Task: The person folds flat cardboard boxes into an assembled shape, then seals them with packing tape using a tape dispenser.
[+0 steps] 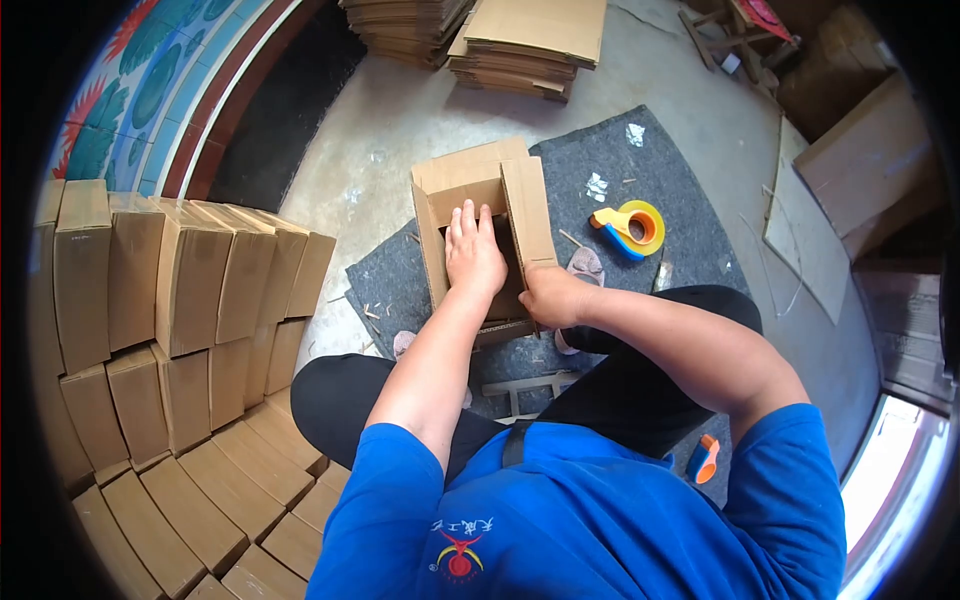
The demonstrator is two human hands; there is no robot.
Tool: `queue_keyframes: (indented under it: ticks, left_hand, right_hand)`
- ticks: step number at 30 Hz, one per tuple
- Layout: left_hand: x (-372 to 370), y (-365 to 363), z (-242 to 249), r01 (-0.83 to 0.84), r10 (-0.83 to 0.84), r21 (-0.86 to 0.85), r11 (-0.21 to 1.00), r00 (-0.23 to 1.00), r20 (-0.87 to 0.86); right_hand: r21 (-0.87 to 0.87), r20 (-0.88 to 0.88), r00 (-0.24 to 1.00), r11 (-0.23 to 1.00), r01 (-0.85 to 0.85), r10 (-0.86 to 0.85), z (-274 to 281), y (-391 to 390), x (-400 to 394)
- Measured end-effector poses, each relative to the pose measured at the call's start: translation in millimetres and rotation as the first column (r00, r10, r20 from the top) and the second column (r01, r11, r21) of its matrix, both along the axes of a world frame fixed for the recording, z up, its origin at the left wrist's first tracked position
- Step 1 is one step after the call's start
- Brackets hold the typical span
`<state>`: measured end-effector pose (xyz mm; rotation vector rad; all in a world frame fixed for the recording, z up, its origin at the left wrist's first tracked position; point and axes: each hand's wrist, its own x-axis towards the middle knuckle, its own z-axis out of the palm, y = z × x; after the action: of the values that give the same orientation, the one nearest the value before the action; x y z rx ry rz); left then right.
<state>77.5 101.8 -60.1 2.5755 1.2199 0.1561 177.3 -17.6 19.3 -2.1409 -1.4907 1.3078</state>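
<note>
An open cardboard box (527, 200) stands between my knees with its flaps up. My left hand (476, 252) reaches over the box opening, fingers stretched out toward the far inner wall. At the near right corner, my right hand (556, 296) grips the box's side wall, its fingertips partly hidden by the cardboard. To the right of the box lies a tape dispenser (622, 250) with a yellow roll and a blue handle.
Closed cardboard boxes (190, 280) are stacked along the left. Flattened cardboard (535, 30) is piled at the back. Paper scraps (597, 187) litter the dark mat (690, 220). A second blue and orange tape dispenser (704, 460) lies by my right side.
</note>
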Motion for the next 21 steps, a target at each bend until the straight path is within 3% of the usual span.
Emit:
queue_keyframes:
  ticks: [2,5,6,9,12,14,18,20,21]
  left_hand:
    - [0,4,12,0.069,-0.08,-0.079,0.995,0.985,-0.152]
    - [0,19,34,-0.008,-0.011,-0.39,0.921,0.999,-0.046]
    - [-10,16,32,0.04,-0.022,-0.205,0.978,0.996,0.088]
    - [-45,-30,110,0.136,-0.135,0.014,0.991,0.954,0.269]
    - [-87,-99,139,0.277,-0.265,-0.24,0.93,0.961,0.08]
    - [-101,-125,126,0.3,-0.33,-0.227,0.927,0.938,-0.105]
    - [-102,-119,43,0.224,-0.229,-0.163,0.961,0.973,-0.012]
    - [-103,-118,19,0.208,-0.216,-0.154,0.966,0.976,-0.034]
    - [-105,-119,2,0.208,-0.208,0.003,0.978,0.978,0.007]
  right_hand:
    - [0.014,0.002,1.0,1.0,-0.016,0.016,2,2,-2]
    - [-0.106,-0.137,0.988,0.993,0.053,-0.067,10,6,-2]
    - [-0.149,-0.19,0.976,0.986,0.08,-0.108,13,5,-1]
    - [-0.151,-0.219,0.963,0.98,0.126,-0.158,18,3,2]
    - [-0.158,-0.216,0.965,0.98,0.119,-0.151,16,4,2]
    - [-0.176,-0.208,0.966,0.977,0.118,-0.154,19,6,-1]
    - [-0.17,-0.22,0.963,0.978,0.118,-0.154,19,8,-8]
    - [-0.185,-0.117,0.99,0.981,0.058,-0.081,28,7,-12]
    - [-0.181,-0.11,0.991,0.982,0.053,-0.074,25,7,-13]
